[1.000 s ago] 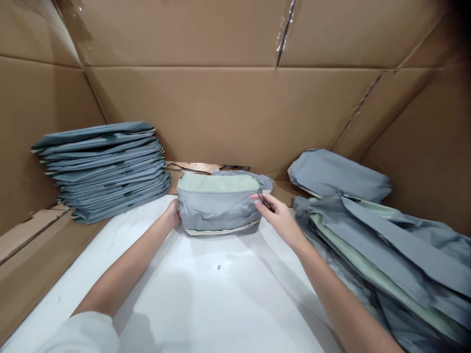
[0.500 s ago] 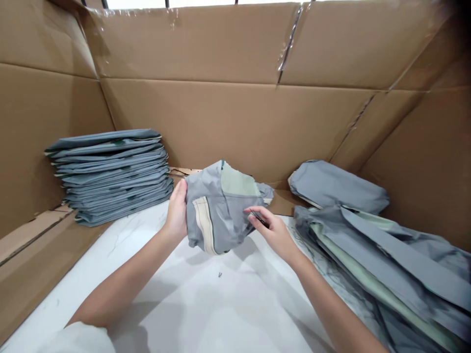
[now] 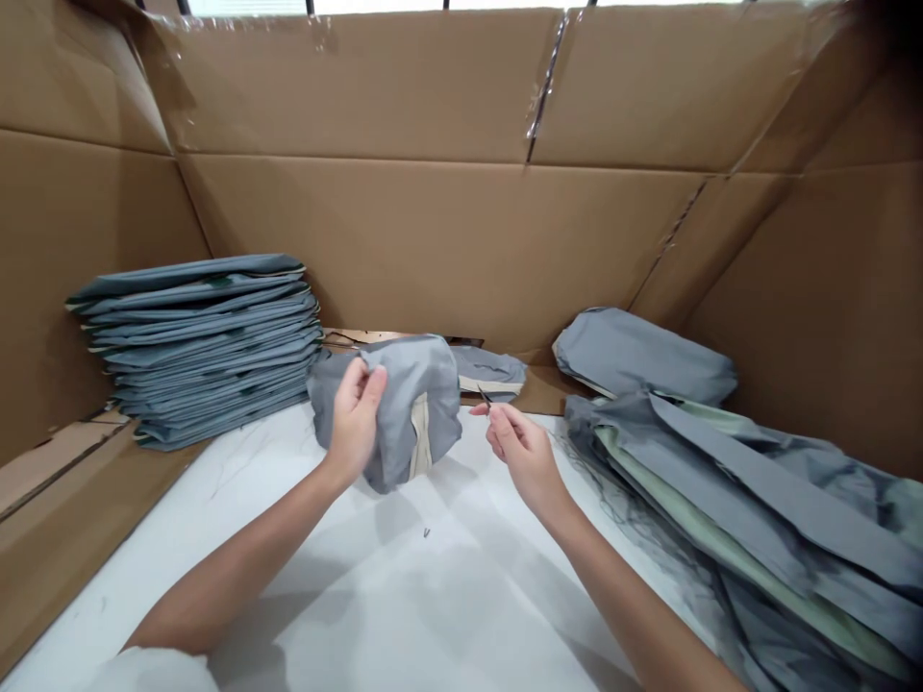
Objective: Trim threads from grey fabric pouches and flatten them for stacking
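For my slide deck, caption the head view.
Left hand grips a crumpled grey fabric piece; right hand holds a thin, dark, pointed tool.

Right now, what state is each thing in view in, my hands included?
Left hand: closed on the gray fabric piece
Gray fabric piece: held up, creased
Right hand: closed on the dark tool
Dark tool: gripped, apart from the gray fabric piece
Left stack: folded, piled
Right pile: loose, overlapping
Small dark bit: lying on the white tabletop
Cardboard wall: standing, creased
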`<act>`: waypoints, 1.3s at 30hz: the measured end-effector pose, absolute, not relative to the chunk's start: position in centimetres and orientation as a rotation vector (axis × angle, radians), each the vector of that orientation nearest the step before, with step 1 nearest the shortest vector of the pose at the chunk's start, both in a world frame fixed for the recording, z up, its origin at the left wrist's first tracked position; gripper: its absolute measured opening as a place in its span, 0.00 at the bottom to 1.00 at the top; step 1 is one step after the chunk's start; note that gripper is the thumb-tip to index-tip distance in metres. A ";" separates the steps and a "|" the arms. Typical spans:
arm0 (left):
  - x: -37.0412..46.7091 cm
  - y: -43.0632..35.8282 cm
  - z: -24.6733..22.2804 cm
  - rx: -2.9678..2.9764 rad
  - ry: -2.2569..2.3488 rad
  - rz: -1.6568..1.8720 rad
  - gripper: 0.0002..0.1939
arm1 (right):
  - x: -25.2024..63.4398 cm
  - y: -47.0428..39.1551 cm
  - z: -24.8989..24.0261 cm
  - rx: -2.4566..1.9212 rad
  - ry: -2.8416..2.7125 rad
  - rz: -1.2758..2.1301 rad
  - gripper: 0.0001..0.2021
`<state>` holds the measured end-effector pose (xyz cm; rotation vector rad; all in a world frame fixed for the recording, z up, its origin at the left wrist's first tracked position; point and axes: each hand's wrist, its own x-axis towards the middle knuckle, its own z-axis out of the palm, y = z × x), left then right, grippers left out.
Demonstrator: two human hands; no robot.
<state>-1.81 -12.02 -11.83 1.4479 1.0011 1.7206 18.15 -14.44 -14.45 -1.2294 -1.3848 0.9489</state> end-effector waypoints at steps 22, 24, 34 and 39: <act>-12.3 -4.8 -11.0 2.584 1.438 0.883 0.19 | 16.3 -15.3 -13.9 -1.529 -1.674 0.603 0.25; -12.3 -3.7 -12.4 2.587 1.395 0.809 0.19 | 15.9 -15.2 -14.0 -1.578 -1.698 0.501 0.21; -10.8 -5.2 -11.1 2.318 1.235 1.283 0.06 | 20.6 -12.1 -13.6 -1.691 -1.599 0.172 0.15; -7.9 -8.7 -8.8 2.353 1.326 1.294 0.10 | 20.7 -12.9 -12.7 -1.751 -1.708 -0.019 0.22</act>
